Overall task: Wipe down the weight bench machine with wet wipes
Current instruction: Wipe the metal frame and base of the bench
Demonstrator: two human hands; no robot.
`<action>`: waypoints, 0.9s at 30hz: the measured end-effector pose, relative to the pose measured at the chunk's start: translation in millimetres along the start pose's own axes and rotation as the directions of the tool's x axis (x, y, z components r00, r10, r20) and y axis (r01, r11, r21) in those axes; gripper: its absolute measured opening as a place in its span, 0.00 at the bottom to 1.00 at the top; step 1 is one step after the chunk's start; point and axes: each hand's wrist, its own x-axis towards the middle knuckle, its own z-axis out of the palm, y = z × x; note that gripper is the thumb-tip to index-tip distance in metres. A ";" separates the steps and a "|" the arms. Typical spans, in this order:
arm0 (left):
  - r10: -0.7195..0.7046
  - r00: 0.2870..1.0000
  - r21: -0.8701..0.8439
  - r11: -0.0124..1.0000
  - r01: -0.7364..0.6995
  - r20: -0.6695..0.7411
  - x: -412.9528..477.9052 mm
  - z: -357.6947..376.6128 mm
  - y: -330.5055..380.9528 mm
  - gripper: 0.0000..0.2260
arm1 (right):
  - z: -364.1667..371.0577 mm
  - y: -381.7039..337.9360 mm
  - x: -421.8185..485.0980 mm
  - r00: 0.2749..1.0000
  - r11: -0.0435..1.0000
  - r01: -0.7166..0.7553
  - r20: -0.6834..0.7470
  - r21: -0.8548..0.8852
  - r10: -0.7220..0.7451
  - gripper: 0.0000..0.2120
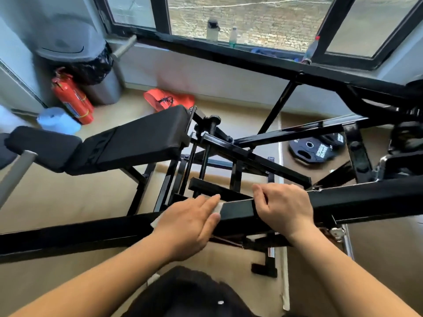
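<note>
While my left grip (190, 223) presses the wet wipe (217, 208) flat-fingered on the machine's frame bar (238, 209) | my right grip (283, 207) curled round same bar, steadying | advise: firm even strokes, cover side faces, refold wipe when soiled.

Left hand (190, 221) presses wipe (218, 207) onto bar (238, 209)

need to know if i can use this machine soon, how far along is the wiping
Done: cannot tell; no part looks plainly wiped. In hand: the left hand presses a wipe flat on the front bar, while the right hand grips that bar. Left: probably the pad and the inner frame, which neither hand touches.
</note>
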 end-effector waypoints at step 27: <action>0.257 0.963 -0.066 0.965 -0.252 0.081 66.5 -1.1 90.0 0.35 | -34.4 99.8 12.8 0.940 0.984 -0.141 0.298 -0.105 0.166 0.28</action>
